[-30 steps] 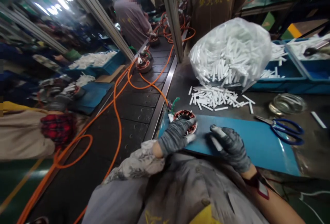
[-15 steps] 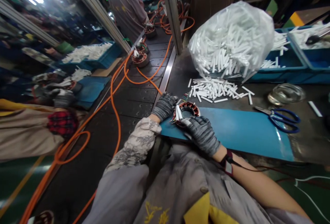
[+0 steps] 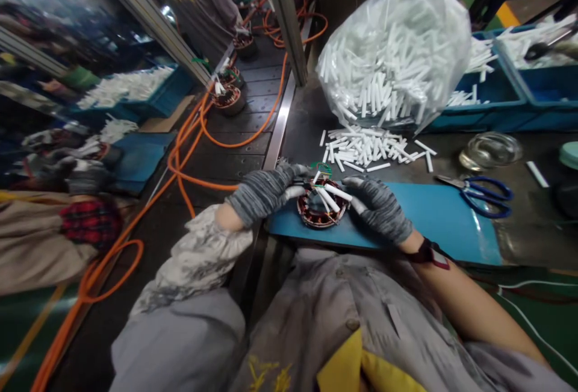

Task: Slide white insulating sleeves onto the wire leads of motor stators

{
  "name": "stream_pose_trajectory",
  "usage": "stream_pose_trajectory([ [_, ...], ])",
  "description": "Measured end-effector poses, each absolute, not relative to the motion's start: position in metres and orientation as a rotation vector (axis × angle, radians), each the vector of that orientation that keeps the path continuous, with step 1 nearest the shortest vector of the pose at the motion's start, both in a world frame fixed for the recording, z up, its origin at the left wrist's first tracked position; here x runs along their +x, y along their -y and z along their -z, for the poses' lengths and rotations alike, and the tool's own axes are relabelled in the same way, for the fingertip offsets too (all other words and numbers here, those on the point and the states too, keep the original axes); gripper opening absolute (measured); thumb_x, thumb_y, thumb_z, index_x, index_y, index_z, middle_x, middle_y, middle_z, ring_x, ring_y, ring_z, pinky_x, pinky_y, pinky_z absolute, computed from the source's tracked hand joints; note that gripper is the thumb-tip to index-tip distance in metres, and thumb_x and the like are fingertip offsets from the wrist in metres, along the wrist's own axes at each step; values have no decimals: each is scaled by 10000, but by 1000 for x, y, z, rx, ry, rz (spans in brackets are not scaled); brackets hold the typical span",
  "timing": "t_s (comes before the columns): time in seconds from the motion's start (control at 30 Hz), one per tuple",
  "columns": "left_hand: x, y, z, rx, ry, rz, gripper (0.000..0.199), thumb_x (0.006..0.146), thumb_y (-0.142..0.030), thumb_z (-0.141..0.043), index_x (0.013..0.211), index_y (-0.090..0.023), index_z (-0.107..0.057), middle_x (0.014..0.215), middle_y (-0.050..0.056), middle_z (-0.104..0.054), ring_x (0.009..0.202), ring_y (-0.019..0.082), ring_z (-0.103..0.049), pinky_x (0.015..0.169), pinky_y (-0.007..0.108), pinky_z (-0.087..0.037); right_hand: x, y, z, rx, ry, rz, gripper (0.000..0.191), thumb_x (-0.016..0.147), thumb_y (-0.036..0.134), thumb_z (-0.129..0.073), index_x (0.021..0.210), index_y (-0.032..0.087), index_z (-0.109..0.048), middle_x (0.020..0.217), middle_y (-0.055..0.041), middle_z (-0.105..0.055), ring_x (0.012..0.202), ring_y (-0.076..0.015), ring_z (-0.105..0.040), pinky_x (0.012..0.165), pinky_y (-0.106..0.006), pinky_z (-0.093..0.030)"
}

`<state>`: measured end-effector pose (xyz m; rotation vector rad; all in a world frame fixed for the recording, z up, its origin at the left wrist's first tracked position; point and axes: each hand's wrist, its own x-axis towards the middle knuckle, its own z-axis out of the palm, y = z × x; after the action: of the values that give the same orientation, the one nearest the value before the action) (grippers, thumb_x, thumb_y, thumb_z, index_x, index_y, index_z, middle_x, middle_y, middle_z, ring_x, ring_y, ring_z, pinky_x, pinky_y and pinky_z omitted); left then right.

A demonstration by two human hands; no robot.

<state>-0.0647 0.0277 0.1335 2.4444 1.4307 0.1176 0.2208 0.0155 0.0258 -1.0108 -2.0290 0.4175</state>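
Note:
A ring-shaped motor stator (image 3: 311, 219) with copper windings lies on a blue sheet (image 3: 433, 223). Several white sleeves (image 3: 331, 199) and thin green wires (image 3: 321, 168) stick out over its top. My left hand (image 3: 266, 193), in a grey striped glove with bare fingertips, grips the stator's left rim by the wires; its exact hold is partly hidden. On the other side, my right hand (image 3: 382, 208), gloved alike, has its thumb and forefinger apart. Its thumb tip is at the outer end of one white sleeve.
Loose white sleeves (image 3: 365, 148) lie behind the sheet, below a clear bag (image 3: 397, 55) full of them. Blue-handled scissors (image 3: 485, 195) and a glass dish (image 3: 490, 151) are at right. Orange hoses (image 3: 205, 181) cross the roller line at left, where a co-worker's gloved hand (image 3: 88, 176) works.
The stator has turned, so its white sleeves now point right instead of standing at its left. My right hand has come off the front rim to the right side; my left arm has swung outward.

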Motion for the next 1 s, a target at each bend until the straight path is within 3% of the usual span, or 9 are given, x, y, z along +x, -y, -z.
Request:
stream_pose_trajectory([
  [0.1, -76, -47, -109, 2274, -1305, -201, 416, 1008, -486, -529, 1286, -211, -670, 1230, 63, -761, 1119, 237, -732, 1032, 369, -556, 227, -6, -27, -1074, 2010, -346, 280, 966, 303, -652, 1227, 201, -665, 1065, -86, -769, 936, -236, -701, 835, -382, -550],
  [0.23, -88, -39, -98, 2184, -1336, -283, 456, 998, -542, -536, 1306, -234, -672, 1225, 41, -775, 1124, 231, -742, 1023, 363, -566, 225, 0, -29, -1054, 2133, -97, 288, 956, 463, -674, 1008, 183, -718, 873, -85, -731, 781, -232, -625, 724, -363, -472],
  [0.37, -85, -29, -107, 2228, -1405, -250, 488, 983, -578, -547, 1308, -245, -693, 1229, 42, -779, 1113, 260, -753, 1004, 385, -577, 215, -5, -36, -1112, 2233, 116, 333, 1017, 427, -578, 879, 170, -739, 744, -90, -690, 694, -215, -538, 661, -362, -348],
  [0.43, -83, -28, -111, 2236, -1380, -259, 483, 986, -579, -545, 1310, -255, -698, 1222, 34, -782, 1099, 252, -759, 1012, 375, -576, 213, -8, -39, -1207, 2205, -73, 341, 1019, 390, -552, 823, 173, -728, 716, -90, -674, 682, -204, -509, 667, -363, -318],
  [0.53, -85, -29, -112, 2198, -1308, -286, 465, 990, -576, -545, 1298, -264, -699, 1226, 18, -779, 1113, 231, -753, 1047, 355, -562, 212, -10, -39, -1328, 1986, -633, 402, 997, 442, -533, 698, 193, -636, 681, -69, -627, 660, -181, -480, 676, -353, -330],
  [0.67, -86, -29, -113, 2166, -1243, -282, 421, 989, -523, -563, 1284, -255, -697, 1230, 22, -774, 1117, 224, -742, 1029, 369, -574, 210, -7, -34, -1328, 1797, -1013, 566, 1056, 543, -329, 605, 231, -468, 537, 4, -502, 514, -136, -430, 566, -307, -355],
  [0.77, -63, -25, -113, 2377, -1376, -479, 406, 975, -446, -590, 1303, -230, -692, 1218, 65, -757, 1118, 234, -715, 1032, 396, -556, 207, -5, -36, -1298, 1505, -1385, 565, 1025, 594, -392, 592, 237, -458, 509, 22, -469, 471, -126, -411, 505, -298, -342],
  [0.87, -20, -22, -104, 2636, -1406, -537, 440, 967, -462, -615, 1319, -209, -690, 1245, 104, -732, 1160, 268, -671, 1070, 451, -509, 206, -5, -42, -1289, 1350, -1510, 535, 942, 632, -560, 590, 232, -525, 542, 12, -518, 509, -130, -423, 517, -301, -339],
  [1.0, 13, -26, -89, 2790, -1342, -213, 292, 996, -398, -616, 1167, -214, -764, 1077, 100, -781, 1034, 273, -690, 999, 482, -517, 207, -6, -47, -1298, 1363, -1536, 587, 927, 672, -556, 539, 233, -518, 482, 16, -489, 486, -132, -422, 530, -312, -351],
])
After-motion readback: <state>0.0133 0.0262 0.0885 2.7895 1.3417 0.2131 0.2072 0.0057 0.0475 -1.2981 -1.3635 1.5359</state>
